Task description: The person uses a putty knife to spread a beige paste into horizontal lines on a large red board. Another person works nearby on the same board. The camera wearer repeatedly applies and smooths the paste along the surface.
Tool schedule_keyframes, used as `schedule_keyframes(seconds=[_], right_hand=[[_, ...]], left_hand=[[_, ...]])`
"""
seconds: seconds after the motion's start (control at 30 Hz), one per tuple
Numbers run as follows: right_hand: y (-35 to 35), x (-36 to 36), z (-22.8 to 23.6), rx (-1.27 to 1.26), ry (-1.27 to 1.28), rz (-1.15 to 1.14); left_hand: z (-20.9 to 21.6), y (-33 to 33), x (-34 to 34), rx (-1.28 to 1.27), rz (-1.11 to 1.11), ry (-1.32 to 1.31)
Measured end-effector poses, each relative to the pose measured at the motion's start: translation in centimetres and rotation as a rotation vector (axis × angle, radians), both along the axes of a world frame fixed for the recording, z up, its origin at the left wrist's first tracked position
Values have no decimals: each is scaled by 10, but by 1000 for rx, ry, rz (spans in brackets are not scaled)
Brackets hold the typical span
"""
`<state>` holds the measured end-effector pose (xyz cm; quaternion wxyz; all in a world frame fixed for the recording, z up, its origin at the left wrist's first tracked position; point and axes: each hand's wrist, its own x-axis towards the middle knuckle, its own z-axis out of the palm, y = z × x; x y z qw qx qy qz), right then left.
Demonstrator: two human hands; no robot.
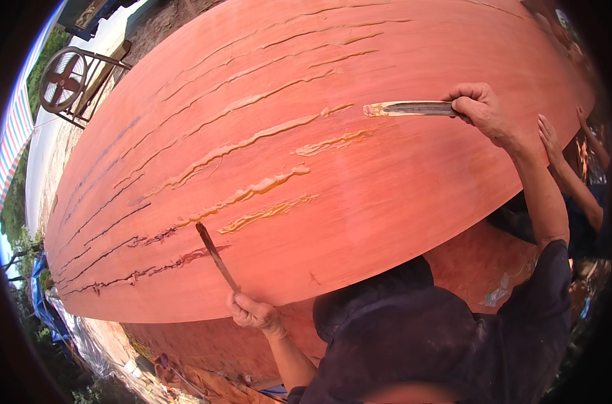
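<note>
A large curved orange-red surface [387, 215] fills most of the view, scored by long seams. Tan paste beads [252, 192] lie along several seams, while dark-filled seams [138, 273] run at the lower left. My left hand [253, 314], at the near edge, is closed around a thin dark flat stick [218, 259] whose tip lies by the lower end of a paste bead. Farther right, my right hand [484, 111] grips a flat wooden stick [410, 108] pointing left, with tan paste smeared on its tip. Whether either tip touches the surface I cannot tell.
At the right edge, another person's hand [550, 138] rests against the curved surface, with a second arm [594, 141] beyond. A caged fan [63, 79] stands at the far left. Blue sheeting [45, 303] and reddish ground [481, 262] lie around the surface.
</note>
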<state>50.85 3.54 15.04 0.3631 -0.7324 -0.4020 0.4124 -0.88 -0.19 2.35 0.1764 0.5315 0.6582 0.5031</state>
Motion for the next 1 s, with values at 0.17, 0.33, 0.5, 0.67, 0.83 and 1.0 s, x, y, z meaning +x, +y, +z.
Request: schedule_keyframes(seconds=[0.17,0.33,0.5,0.67,0.83,1.0], right_hand=[[48,-5,-14,48,-174,168],[46,-20,-29,58,-164,180],[45,-26,-34,122,-208,165],[48,-28,-42,158,-233,122],[52,-28,-48,141,-237,150],[57,-37,-49,132,-238,141]], left_hand=[[-3,5,3,8,75,77],[-6,3,2,31,74,82],[-10,2,-1,38,70,86],[-10,2,-1,48,49,42],[-9,2,-1,42,46,91],[-9,2,-1,43,51,107]])
